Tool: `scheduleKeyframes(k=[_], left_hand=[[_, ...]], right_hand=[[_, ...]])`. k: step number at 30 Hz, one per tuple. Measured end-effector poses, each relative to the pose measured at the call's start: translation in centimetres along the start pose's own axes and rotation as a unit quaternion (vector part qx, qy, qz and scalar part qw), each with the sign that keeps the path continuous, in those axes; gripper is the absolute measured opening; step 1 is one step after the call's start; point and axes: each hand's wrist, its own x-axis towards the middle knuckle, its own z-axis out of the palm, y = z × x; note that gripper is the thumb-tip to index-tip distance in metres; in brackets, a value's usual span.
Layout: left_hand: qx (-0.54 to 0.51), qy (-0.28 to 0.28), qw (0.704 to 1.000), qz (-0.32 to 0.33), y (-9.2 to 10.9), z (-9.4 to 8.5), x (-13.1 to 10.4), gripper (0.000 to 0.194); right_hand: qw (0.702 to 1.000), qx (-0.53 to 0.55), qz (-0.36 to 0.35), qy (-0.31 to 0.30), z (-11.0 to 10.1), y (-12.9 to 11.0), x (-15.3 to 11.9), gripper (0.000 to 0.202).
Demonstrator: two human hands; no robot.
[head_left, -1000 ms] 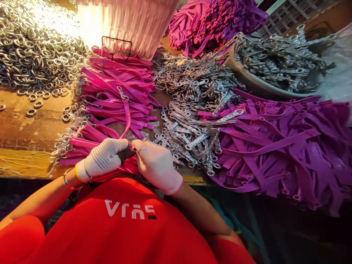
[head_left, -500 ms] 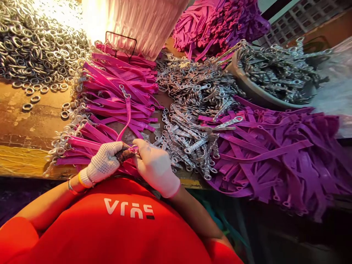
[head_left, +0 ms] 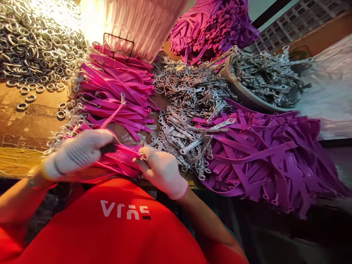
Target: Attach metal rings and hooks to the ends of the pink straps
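Note:
My left hand (head_left: 79,152), in a white glove with dark fingertips, is closed on a pink strap (head_left: 112,118) and blurred by motion. That strap's far end, with a metal piece, lies over the pile of pink straps (head_left: 118,80). My right hand (head_left: 163,170), also gloved, pinches the other end of the strap at a small metal ring (head_left: 142,156). Both hands are over the table's front edge, before my red shirt. Twisted metal links (head_left: 189,141) lie just beyond my right hand.
Loose metal rings (head_left: 35,47) are heaped at the back left. A tub (head_left: 239,88) of metal links stands at the back right. Purple straps (head_left: 261,154) hang over the front edge at the right. More straps (head_left: 211,29) and a wire stand (head_left: 119,38) are behind.
My left hand has moved left, away from my right hand, and the strap between them is stretched out. My right hand has shifted slightly right and down.

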Motion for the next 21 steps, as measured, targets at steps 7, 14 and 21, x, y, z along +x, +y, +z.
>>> scheduleKeyframes(k=[7,14,21], left_hand=[[0.2,0.071,0.975,0.07,-2.1,-6.1,-3.8,0.041],[-0.125,0.153,0.97,-0.141,-1.4,0.9,-3.1,0.043],[-0.551,-0.028,0.8,-0.234,-1.4,3.1,-1.2,0.045]], right_hand=[[0.99,0.026,0.065,-0.126,-2.7,2.2,-2.2,0.046],[0.939,-0.158,0.275,-0.13,0.4,9.2,3.0,0.032],[0.899,-0.196,0.304,-0.248,3.0,10.2,5.3,0.029]])
